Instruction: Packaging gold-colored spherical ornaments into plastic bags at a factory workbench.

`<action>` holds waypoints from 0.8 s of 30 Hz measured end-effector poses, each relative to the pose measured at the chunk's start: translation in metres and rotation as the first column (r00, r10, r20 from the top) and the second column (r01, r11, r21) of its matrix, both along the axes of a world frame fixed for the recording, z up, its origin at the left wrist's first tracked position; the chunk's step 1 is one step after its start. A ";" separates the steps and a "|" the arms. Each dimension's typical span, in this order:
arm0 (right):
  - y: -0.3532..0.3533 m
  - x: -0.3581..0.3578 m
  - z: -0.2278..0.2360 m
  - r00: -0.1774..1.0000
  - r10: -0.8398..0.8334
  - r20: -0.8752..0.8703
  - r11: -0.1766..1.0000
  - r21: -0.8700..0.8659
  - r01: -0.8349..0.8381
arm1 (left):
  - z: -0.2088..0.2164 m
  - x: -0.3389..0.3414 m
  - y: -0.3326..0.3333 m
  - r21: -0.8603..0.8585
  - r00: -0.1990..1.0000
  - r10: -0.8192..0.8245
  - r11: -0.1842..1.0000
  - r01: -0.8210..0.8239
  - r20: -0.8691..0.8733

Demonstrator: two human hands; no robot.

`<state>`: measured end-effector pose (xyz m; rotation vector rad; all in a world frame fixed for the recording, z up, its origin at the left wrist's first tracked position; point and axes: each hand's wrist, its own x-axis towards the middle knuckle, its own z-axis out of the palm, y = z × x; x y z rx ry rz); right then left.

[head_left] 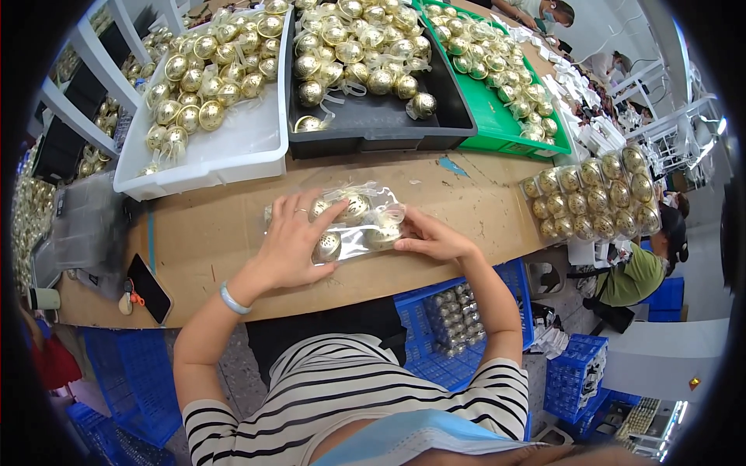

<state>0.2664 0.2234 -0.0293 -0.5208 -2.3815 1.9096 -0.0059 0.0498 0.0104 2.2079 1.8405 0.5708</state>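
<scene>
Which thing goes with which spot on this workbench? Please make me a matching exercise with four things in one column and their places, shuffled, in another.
Things
1. Clear pack of gold balls
2. Green tray
3. Stacked packs of gold balls
4. Dark flat device

Places
A. On the right part of the table
B. Beside a small orange item, toward the left
C. Left hand over it, right hand at its right end
D. Just right of the black tray

Right pairs: 1-C, 2-D, 3-A, 4-B
</scene>
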 end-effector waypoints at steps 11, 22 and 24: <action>-0.006 0.002 0.013 0.935 -0.332 -0.127 0.765 0.543 0.346 | -0.003 0.002 0.001 0.001 1.000 0.007 1.000 -0.007 -0.001; -0.016 -0.037 -0.016 0.964 -0.267 -0.011 0.933 -0.252 0.256 | -0.002 0.000 -0.002 0.057 0.999 -0.002 0.998 0.000 0.035; -0.017 -0.036 0.008 0.961 -0.275 -0.018 0.917 -0.305 0.257 | 0.001 0.000 -0.011 0.117 0.999 0.018 0.993 -0.021 0.032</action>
